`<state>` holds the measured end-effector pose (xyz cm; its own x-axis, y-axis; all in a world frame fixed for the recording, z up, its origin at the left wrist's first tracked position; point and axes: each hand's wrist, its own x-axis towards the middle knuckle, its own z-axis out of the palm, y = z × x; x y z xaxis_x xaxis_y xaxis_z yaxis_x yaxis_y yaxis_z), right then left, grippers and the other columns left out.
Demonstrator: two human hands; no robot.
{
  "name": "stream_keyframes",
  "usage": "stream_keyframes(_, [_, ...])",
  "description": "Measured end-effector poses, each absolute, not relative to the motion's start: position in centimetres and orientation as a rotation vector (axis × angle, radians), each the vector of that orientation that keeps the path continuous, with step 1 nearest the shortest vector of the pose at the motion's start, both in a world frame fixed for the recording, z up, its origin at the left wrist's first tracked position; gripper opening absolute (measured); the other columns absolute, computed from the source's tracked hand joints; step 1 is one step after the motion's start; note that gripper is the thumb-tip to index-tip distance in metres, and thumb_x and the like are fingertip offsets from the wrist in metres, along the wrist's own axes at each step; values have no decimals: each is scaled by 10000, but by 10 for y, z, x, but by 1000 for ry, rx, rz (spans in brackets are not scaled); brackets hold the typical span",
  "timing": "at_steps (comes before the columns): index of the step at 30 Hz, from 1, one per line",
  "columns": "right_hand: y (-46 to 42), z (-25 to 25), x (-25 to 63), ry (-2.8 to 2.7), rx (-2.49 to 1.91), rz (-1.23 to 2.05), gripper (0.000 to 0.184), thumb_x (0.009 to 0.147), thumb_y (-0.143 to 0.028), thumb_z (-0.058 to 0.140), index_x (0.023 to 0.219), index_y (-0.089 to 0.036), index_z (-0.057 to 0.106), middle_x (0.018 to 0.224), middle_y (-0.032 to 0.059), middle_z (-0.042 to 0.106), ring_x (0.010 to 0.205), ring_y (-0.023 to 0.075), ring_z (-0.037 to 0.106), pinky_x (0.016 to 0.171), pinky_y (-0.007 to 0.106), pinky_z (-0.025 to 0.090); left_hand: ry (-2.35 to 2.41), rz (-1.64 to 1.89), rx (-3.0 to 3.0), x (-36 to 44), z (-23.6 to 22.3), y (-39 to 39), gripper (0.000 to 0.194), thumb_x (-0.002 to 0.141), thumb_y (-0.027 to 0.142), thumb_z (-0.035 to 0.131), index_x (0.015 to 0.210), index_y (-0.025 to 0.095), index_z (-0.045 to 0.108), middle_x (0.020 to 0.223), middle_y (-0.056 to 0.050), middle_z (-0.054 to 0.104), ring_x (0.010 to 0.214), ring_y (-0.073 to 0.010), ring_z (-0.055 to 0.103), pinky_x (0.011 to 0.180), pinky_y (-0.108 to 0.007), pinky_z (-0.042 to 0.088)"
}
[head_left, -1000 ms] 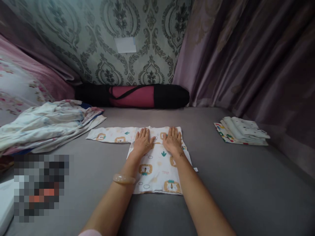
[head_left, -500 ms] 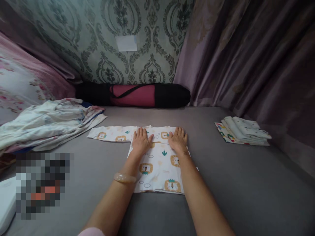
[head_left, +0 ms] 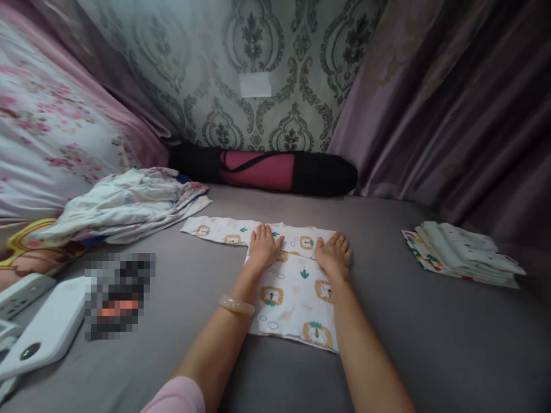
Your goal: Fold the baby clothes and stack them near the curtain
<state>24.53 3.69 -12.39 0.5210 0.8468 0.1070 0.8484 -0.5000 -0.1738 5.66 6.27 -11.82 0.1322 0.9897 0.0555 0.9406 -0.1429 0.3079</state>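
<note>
A white baby shirt [head_left: 297, 298] printed with lion faces and green leaves lies flat on the grey bed sheet [head_left: 172, 321]. One long sleeve stretches out to the left; on the right side a sleeve lies folded across the upper part. My left hand [head_left: 263, 248] rests open and flat on the shirt near the left shoulder, fingers pointing away from me. At the folded right edge lies my right hand [head_left: 334, 253], also open, its palm against the cloth with fingers partly spread. A pale bangle [head_left: 236, 305] circles my left wrist.
Folded clothes [head_left: 465, 249] are stacked at the right. A rumpled pile of clothes [head_left: 138, 198] lies at the left. Nearer on the left are a white device [head_left: 49, 332], a power strip [head_left: 26, 295] and a blurred-out patch. A black and pink long bag [head_left: 262, 171] lies along the wall.
The camera view has turned left, so everything appears shifted to the right. My right hand has slid slightly outward toward the shirt's right edge; my left hand stays on the shoulder.
</note>
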Motion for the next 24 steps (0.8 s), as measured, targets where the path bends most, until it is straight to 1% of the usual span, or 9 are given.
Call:
stream_keyframes(2, [38,-123,246,-1431,-2548,7,677,928,-418,267,1425,42,301,1469,229,326,1350,324,274,1085,459,211,1814,450,2098,50,-105,66,633,939,489,306,1371,35,399,1462,-217,353,1381,-299,294,1112,-449,243])
stream_keyframes(5, [39,-120,248,-1410,-2528,53,655,932,-416,249,1418,18,325,1458,227,343,1340,319,295,1075,464,229,1666,679,1869,26,-80,74,591,940,512,296,1321,95,472,1395,-170,475,1293,-250,447,1040,-350,365])
stream_keyframes(7, [40,-115,248,-1410,-2513,79,638,936,-409,244,1410,7,341,1450,224,357,1334,317,307,1071,463,238,1644,834,1725,-1,-68,80,564,924,523,344,1291,125,505,1352,-139,530,1232,-229,511,991,-310,407])
stream_keyframes(9, [40,-111,250,-1424,-2507,117,621,937,-400,244,1400,-2,361,1447,217,364,1334,318,310,1070,465,246,1749,912,1593,-33,-64,84,505,903,476,419,1241,121,539,1280,-135,588,1168,-226,556,957,-306,427])
stream_keyframes(12, [41,-105,253,-1443,-2525,180,601,932,-389,267,1395,-20,373,1456,204,358,1341,315,308,1074,467,253,2132,945,1370,-79,-73,87,430,879,376,480,1175,76,562,1206,-195,606,1141,-279,558,956,-374,419])
stream_keyframes(14, [43,-105,257,-1457,-2545,221,603,926,-396,294,1405,-36,358,1456,205,358,1343,304,317,1071,456,267,2393,970,1178,-99,-83,86,402,853,359,515,1129,70,568,1202,-244,577,1164,-336,519,940,-433,416])
stream_keyframes(16, [45,-106,261,-1497,-2555,271,617,919,-409,326,1418,-47,336,1454,209,356,1340,289,335,1062,425,292,2585,1004,1004,-109,-92,85,401,818,371,554,1085,72,567,1213,-269,539,1180,-371,481,931,-457,409])
stream_keyframes(20, [50,-112,269,-1618,-2548,345,639,890,-400,423,1424,-62,329,1454,195,359,1322,263,375,1036,334,338,2737,1036,837,-110,-100,88,499,745,357,627,1127,59,507,1230,-258,510,1167,-360,476,937,-435,403])
stream_keyframes(24, [49,-108,274,-1649,-2589,374,662,866,-395,480,1431,-82,337,1431,191,396,1251,244,468,939,290,418,2748,988,860,-109,-99,92,471,748,318,637,1131,90,486,1222,-220,536,1167,-347,483,921,-430,414])
